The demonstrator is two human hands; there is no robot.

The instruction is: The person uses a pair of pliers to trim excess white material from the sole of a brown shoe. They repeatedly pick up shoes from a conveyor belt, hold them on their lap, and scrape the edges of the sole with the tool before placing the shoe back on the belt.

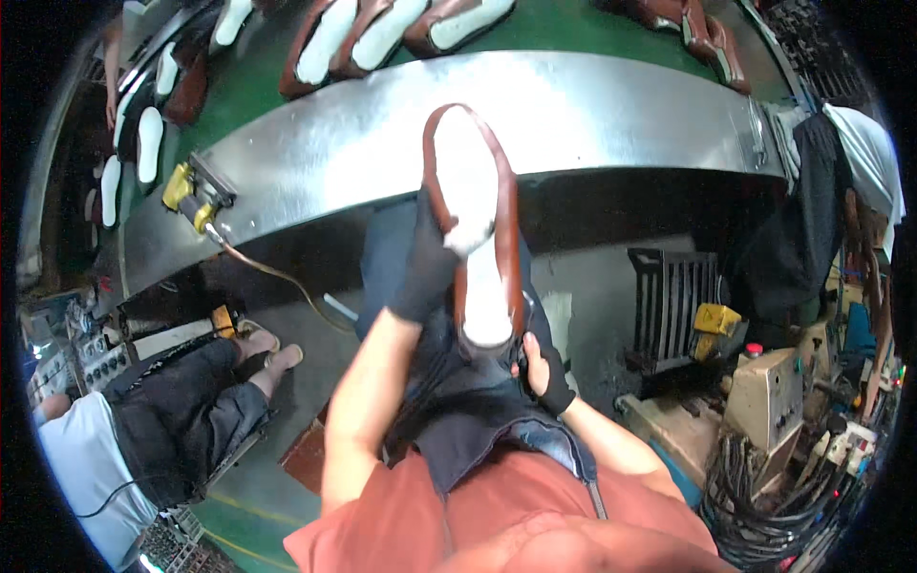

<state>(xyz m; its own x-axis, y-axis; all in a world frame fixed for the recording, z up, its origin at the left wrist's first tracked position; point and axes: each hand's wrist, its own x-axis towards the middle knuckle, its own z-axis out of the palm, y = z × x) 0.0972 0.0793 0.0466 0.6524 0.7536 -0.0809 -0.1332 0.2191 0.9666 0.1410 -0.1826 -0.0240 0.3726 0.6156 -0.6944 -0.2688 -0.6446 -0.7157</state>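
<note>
A brown leather shoe upper (pixel 508 220) with a white insole board (pixel 466 167) facing up is held in front of me, toe pointing away. My left hand (pixel 428 267), in a dark glove, is closed around its left side near the middle. Bright glare blurs the fingertips that seem to rest on the insole. Beside the heel is my right hand (pixel 544 371), also in a dark glove. Its thumb lies against the heel's right edge, and the other fingers are mostly hidden below. The toe part overlaps the edge of the metal ledge (pixel 592 115) in the picture.
A yellow and black air stapler (pixel 196 199) with a hose (pixel 277 272) lies on the ledge's left end. Beyond, several brown shoes (pixel 382 33) stand on a green belt (pixel 253 81). Another person (pixel 172 435) sits at left. Machinery (pixel 764 392) and cables stand at right.
</note>
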